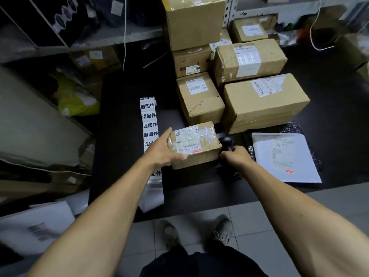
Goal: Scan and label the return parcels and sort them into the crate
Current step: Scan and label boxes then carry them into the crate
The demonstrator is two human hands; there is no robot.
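Observation:
My left hand [162, 149] grips the left end of a small taped cardboard parcel [196, 145] with shipping labels on top, held just above the black table [123, 156]. My right hand [236, 157] grips the handle of a black barcode scanner [224, 140], whose head sits right beside the parcel's right end. A strip of white return labels [148, 120] with black characters runs down the table left of the parcel, partly hidden by my left hand and forearm.
Several brown cartons [263, 102] are stacked behind and to the right of the held parcel. A white mailer bag [283, 156] lies at the right. Shelves with bags and a yellow pouch [76, 100] stand to the left. Tiled floor and my shoes show below.

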